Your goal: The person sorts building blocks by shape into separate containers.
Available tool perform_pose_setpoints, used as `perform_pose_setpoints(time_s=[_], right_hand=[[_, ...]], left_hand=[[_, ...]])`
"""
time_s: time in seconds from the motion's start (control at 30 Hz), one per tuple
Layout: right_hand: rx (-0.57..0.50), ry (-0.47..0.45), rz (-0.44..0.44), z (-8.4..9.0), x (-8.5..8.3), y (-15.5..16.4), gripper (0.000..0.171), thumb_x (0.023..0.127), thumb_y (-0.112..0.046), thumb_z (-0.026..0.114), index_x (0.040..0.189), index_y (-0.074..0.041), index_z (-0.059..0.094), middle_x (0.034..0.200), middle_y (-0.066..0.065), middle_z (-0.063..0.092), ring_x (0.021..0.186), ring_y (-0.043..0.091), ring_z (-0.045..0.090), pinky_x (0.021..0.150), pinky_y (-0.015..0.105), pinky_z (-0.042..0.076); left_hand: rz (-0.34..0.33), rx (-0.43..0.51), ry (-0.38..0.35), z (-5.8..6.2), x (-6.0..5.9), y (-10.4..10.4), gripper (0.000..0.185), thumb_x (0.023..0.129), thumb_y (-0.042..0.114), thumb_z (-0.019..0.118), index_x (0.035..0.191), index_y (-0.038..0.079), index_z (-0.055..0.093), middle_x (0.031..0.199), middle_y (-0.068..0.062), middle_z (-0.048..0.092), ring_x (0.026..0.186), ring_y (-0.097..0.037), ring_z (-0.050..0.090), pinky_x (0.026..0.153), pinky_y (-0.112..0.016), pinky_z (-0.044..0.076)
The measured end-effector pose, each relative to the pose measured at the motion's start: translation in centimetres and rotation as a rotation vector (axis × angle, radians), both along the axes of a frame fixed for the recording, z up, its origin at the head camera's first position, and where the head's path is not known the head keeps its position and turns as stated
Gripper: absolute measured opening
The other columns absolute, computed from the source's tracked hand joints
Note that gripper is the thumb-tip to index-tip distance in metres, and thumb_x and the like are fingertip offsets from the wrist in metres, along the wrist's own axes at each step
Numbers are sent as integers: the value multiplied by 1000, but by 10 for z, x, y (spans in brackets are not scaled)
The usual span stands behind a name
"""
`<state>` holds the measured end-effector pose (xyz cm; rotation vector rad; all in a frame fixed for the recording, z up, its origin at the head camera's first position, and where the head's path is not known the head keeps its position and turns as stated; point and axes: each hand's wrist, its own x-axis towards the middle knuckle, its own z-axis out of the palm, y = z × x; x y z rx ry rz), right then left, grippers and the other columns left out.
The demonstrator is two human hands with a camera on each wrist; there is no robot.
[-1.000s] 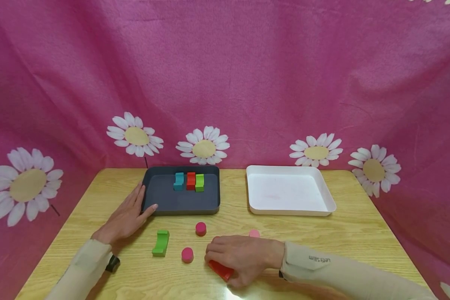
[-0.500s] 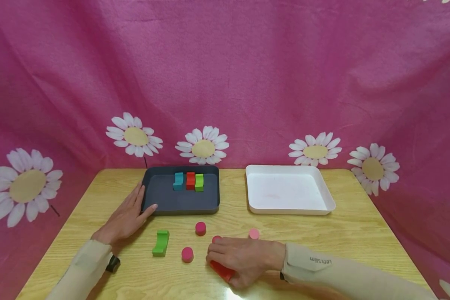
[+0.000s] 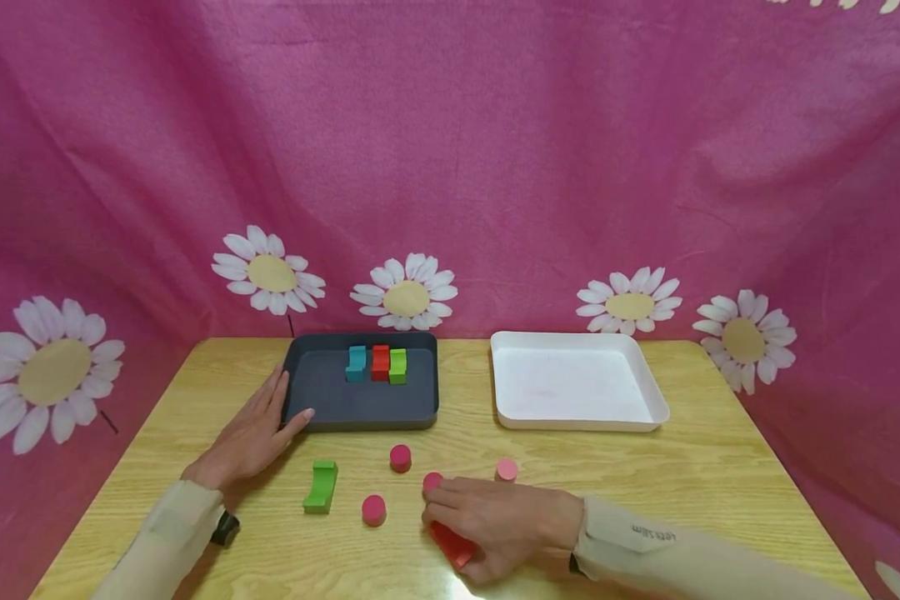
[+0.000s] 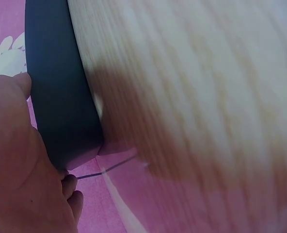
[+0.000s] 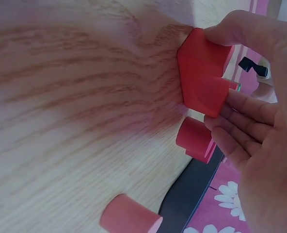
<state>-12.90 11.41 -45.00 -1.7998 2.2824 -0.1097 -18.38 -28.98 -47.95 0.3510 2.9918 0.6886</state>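
My left hand point(image 3: 251, 433) lies against the left side of the dark grey tray point(image 3: 360, 414), fingers straight along it and thumb at the front rim. In the left wrist view its fingers touch the tray wall point(image 4: 61, 87). Low on the table, my right hand point(image 3: 498, 521) holds a red block with a hollowed side point(image 3: 452, 546), thumb at one end and fingertips at the other. The right wrist view shows this red block point(image 5: 201, 73) close on the wood. Just beyond the fingers stands a dark pink cylinder point(image 3: 432, 481).
Blue point(image 3: 356, 364), red point(image 3: 380, 363) and light green point(image 3: 397, 367) notched blocks sit in the dark tray. A white tray point(image 3: 579, 423) stands right. On the table are a green curved block point(image 3: 321, 487), two dark pink cylinders point(image 3: 401, 457) and a light pink one point(image 3: 506, 470).
My right hand has shifted slightly right with the red block, and the dark pink cylinder beyond its fingers has come into view. My left hand stays in place.
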Motion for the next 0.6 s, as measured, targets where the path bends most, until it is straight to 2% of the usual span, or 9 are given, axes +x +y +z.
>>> perform_pose_setpoints(time_s=[0.13, 0.27, 0.43, 0.6], right_hand=[[-2, -27, -35, -1, 2, 5, 56, 99, -39, 70, 146, -14, 53, 149, -1, 55, 134, 13, 53, 121, 26, 41], [-15, -67, -83, -1, 4, 11, 55, 99, -39, 71, 145, -15, 54, 150, -2, 55, 131, 12, 54, 114, 23, 46], [-35, -116, -148, -2, 5, 19, 54, 97, -38, 75, 142, -16, 54, 143, -5, 56, 123, 9, 54, 100, 14, 50], [-68, -125, -184, -1, 2, 28, 53, 94, -36, 78, 138, -17, 56, 133, -7, 58, 116, 6, 54, 92, 11, 50]], left_hand=[[4, -8, -3, 0, 0, 0, 96, 109, 52, 54, 169, -6, 6, 178, -26, 2, 162, -51, 8, 128, -69, 14], [6, -13, 3, -1, 0, 0, 96, 109, 52, 54, 169, -6, 6, 178, -26, 2, 162, -51, 9, 128, -68, 15], [4, -7, 2, -1, 0, 1, 96, 109, 52, 54, 169, -6, 7, 178, -26, 3, 162, -51, 9, 128, -69, 14], [3, -4, 1, -1, 0, 0, 96, 109, 52, 54, 169, -6, 6, 178, -26, 2, 162, -51, 9, 128, -69, 14]])
